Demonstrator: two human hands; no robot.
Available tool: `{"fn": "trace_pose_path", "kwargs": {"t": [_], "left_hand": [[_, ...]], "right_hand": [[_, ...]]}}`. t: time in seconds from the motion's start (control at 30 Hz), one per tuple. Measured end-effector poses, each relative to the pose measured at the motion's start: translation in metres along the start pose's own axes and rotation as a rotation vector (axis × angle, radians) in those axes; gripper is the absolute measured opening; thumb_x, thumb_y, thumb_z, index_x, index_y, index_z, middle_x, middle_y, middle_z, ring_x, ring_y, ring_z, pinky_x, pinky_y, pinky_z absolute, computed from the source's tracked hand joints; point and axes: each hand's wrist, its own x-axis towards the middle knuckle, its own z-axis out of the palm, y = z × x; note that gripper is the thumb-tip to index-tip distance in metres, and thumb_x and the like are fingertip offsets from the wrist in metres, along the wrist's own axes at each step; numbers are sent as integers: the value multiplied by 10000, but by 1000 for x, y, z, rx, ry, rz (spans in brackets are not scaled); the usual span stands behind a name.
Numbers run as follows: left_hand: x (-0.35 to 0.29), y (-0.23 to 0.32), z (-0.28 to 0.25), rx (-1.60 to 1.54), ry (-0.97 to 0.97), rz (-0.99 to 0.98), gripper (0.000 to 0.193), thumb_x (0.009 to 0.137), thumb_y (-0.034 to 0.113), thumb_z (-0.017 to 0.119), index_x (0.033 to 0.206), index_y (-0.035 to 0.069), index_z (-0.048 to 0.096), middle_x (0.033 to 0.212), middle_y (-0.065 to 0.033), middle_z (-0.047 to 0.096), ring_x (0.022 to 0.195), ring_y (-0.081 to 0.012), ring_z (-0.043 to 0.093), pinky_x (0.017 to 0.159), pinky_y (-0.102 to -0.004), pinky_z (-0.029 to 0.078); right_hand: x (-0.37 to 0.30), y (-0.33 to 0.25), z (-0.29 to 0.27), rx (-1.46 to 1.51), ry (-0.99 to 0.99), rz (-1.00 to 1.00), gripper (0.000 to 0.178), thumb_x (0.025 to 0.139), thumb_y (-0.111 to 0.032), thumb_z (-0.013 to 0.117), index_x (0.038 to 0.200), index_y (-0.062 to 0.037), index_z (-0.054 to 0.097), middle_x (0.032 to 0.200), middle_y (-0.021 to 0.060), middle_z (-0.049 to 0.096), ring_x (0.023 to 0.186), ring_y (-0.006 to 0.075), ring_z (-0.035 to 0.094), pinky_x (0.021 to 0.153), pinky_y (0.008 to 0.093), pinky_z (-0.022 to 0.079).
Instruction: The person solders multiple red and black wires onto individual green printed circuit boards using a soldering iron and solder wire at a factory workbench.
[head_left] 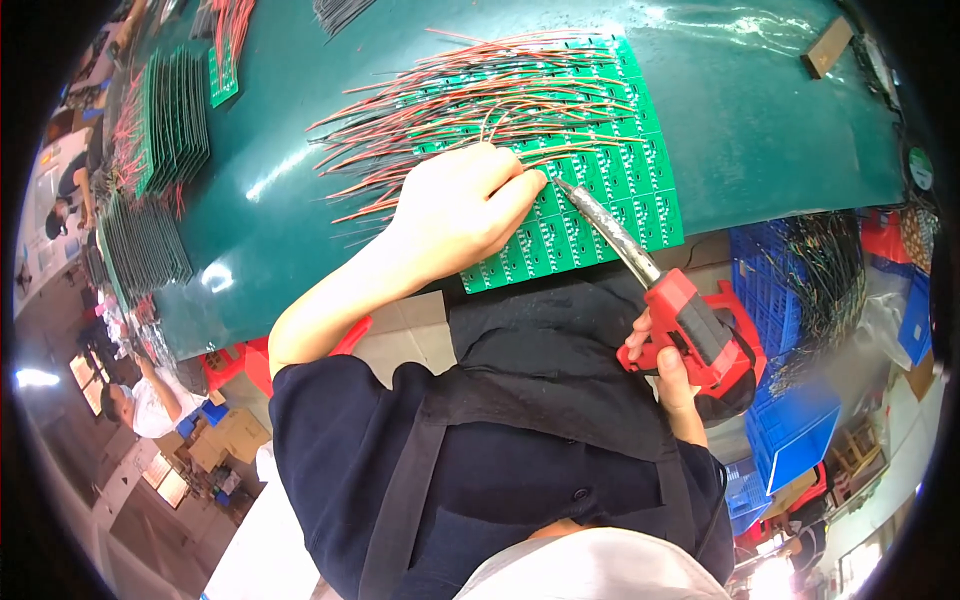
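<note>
A green circuit board panel (600,215), divided into many small boards, lies at the table's near edge. Rows of thin red and black wires (470,95) cover its far and left part. My left hand (465,205) rests over the panel, thumb and forefinger pinched close to its surface; whatever is between the fingertips is hidden. In my right hand (668,365) is a red soldering gun (690,325), fingers wrapped round its handle. Its long metal barrel points up and left, and the tip is just right of my left fingertips, at the panel.
Stacks of wired green boards (172,125) stand on the green table (300,230) at left. A small brown block (828,47) lies far right. Beside the table at right are blue crates (795,440) and a bundle of dark wires (825,270). A person (155,400) sits at far left.
</note>
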Motion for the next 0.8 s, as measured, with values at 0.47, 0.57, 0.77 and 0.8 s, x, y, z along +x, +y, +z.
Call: {"fn": "trace_pose_path", "kwargs": {"t": [0.47,0.57,0.77,0.8], "left_hand": [[4,2,-3,18,-89,18,192,664,41,683,846,51,625,680,-38,545,573,-184,556,479,-296,455],[3,1,-3,-4,-93,14,192,659,41,680,843,51,624,681,-36,545,571,-184,554,477,-297,453],[5,-1,-6,-8,-88,22,181,647,38,680,819,50,626,688,-35,559,577,-181,562,477,-298,456],[5,-1,-7,-6,-105,22,180,645,38,680,817,49,626,690,-35,561,578,-181,564,478,-297,456]], "right_hand": [[10,-10,1,70,14,-130,650,781,-347,666,1173,123,446,870,159,610,668,164,596,593,263,502],[5,-9,-2,54,32,-99,647,779,-324,666,1187,126,445,852,147,621,652,158,605,590,261,507],[4,-15,8,-144,60,21,568,783,-473,638,1006,39,538,798,94,582,648,131,565,588,260,473],[4,-7,0,-81,17,-54,661,770,-269,662,1238,132,423,816,150,644,617,151,628,570,246,511]]}}
